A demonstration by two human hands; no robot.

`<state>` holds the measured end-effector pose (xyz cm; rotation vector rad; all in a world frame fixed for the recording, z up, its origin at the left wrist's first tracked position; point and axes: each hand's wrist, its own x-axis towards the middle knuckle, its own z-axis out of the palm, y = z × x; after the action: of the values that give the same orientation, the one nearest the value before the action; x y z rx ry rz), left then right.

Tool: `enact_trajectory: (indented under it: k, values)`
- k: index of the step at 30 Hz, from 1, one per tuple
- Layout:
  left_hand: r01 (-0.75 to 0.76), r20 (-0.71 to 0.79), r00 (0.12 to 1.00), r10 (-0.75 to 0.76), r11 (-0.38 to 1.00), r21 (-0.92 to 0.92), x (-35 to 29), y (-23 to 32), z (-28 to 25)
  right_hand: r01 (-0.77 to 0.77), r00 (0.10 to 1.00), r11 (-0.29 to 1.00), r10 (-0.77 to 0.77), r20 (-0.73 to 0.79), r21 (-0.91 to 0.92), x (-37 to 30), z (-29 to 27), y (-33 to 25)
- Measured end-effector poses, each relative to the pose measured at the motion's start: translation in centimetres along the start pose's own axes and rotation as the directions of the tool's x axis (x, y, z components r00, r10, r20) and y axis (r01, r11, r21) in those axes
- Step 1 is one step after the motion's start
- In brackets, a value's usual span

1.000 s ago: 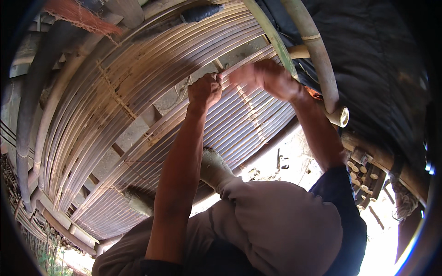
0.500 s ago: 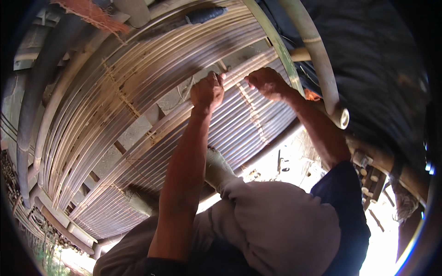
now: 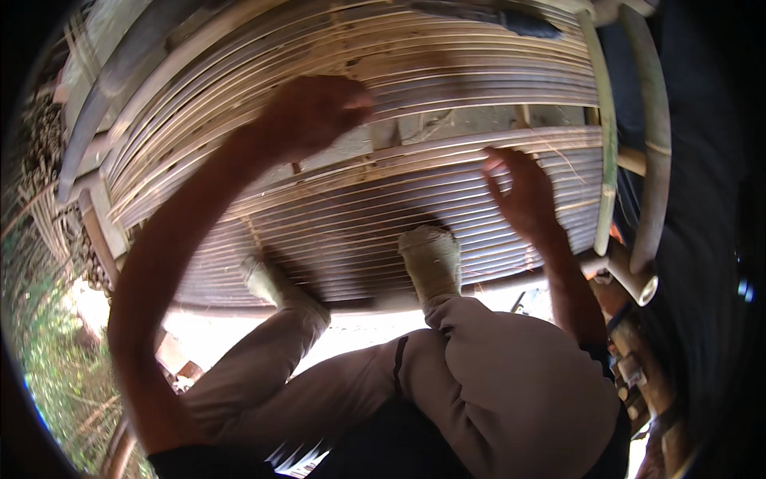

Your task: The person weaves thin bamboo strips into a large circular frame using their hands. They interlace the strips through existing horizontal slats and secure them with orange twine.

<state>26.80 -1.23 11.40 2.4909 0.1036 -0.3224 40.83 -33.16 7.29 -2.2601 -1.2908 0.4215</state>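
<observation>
A bamboo slat platform (image 3: 479, 76) spreads below my hands, its thin strips running side to side with a gap across the middle. My left hand (image 3: 315, 116) is over the far slats, left of centre. It is dark and blurred; its fingers are bent, and I cannot make out whether anything is in them. My right hand (image 3: 527, 191) hovers above the near slats (image 3: 447, 180), thumb and fingers apart, nothing visible between them. Just right of it a thin loose fibre (image 3: 566, 160) lies across the slat edge. Both of my socked feet (image 3: 431, 255) rest on the near slats.
A dark long tool with a black handle (image 3: 531, 24) lies on the far slats. A green bamboo strip (image 3: 606, 160) and a thick bamboo pole (image 3: 656, 144) border the right side. Dark cloth (image 3: 702, 199) hangs beyond. Plants (image 3: 56, 351) show at lower left.
My hands have moved apart: the left one to the left and upward, the right one to the right and down, its fingers opening. The view has turned and shifted left.
</observation>
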Motion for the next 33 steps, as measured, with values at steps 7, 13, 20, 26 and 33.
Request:
enact_trajectory:
  k: [7, 13, 20, 26, 33]
  values:
    - [0.491, 0.034, 0.853, -0.521, 0.823, 0.286, -18.4, -4.7, -9.0, 0.374, 0.912, 0.925, -0.38, 0.158, 0.065, 1.2, 12.7, -12.2]
    - [0.396, -0.085, 0.916, -0.392, 0.918, 0.034, -22.8, -7.0, 2.9, 0.35, 0.926, 0.926, -0.321, 0.197, -0.139, 2.8, 18.6, -16.5]
    - [0.237, -0.282, 0.91, -0.305, 0.939, -0.251, -17.4, -9.1, 12.7, 0.321, 0.943, 0.862, -0.25, 0.221, -0.392, 2.8, 19.5, -18.4]
    - [0.315, -0.183, 0.911, -0.37, 0.909, -0.273, -17.1, -10.6, 12.7, 0.117, 0.981, 0.972, -0.08, 0.179, -0.205, 4.1, 18.5, -20.5]
    - [0.19, -0.203, 0.954, -0.219, 0.97, -0.154, -15.8, -10.7, 13.6, -0.275, 0.896, 0.961, 0.259, 0.362, -0.006, 4.7, 11.3, -18.5]
